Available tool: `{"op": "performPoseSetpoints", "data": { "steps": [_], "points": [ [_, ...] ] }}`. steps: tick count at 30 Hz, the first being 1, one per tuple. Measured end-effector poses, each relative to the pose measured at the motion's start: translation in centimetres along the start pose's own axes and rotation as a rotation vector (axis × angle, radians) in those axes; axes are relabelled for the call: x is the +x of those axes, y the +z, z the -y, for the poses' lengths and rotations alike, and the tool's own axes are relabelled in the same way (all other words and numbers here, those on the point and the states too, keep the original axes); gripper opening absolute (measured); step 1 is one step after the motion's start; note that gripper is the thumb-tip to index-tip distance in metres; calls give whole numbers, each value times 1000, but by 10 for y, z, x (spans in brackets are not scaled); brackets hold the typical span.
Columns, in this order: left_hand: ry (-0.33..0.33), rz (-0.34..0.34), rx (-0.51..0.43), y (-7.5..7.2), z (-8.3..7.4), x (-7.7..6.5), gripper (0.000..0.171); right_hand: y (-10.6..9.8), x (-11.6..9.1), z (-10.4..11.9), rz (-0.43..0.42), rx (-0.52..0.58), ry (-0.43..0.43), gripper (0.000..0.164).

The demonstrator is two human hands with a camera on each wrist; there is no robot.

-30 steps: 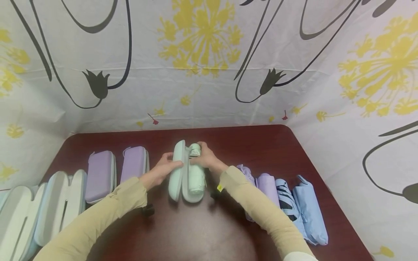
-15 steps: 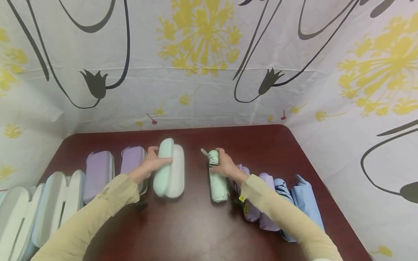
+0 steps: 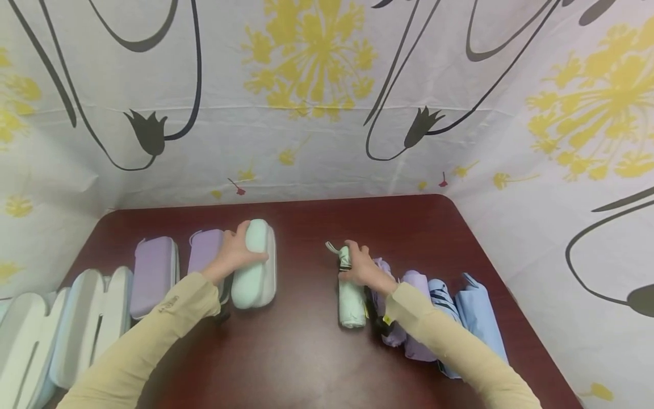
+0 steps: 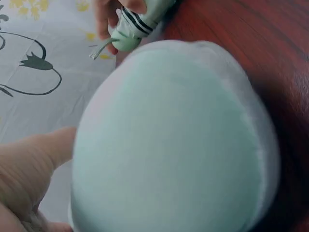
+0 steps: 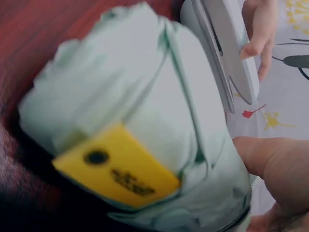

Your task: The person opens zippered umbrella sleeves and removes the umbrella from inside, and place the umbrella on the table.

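Observation:
In the head view my left hand grips a mint green hard case across its lid, thumb on the near side and fingers at the far end. Its lid sits almost over the pale base. The case fills most of the left wrist view. My right hand holds a folded mint green umbrella around its upper part, beside the purple umbrellas. A wrist loop sticks out from its top end. Seen from the right wrist, the umbrella carries a yellow tag.
Two purple cases stand left of the mint case, one partly behind my left hand. Further left lie opened pale blue cases. Purple umbrellas and blue umbrellas line the right side of the dark red table.
The umbrella has come out of the case and moved right in my right hand. My left hand has shifted the case left, beside the purple one, and its lid has swung nearly closed.

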State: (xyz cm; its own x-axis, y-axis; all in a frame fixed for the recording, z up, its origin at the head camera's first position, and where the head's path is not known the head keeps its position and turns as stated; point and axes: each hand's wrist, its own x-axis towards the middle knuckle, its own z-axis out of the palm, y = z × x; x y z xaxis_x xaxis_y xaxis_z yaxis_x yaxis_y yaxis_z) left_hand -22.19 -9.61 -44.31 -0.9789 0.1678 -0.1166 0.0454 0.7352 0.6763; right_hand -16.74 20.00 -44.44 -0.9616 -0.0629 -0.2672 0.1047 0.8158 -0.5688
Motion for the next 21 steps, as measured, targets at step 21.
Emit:
{"op": "performPoseSetpoints", "data": {
  "steps": [21],
  "points": [
    [257,-305,236,-13,-48,-45,60,-17,-27,45,-245,-203,-347,74]
  ]
}}
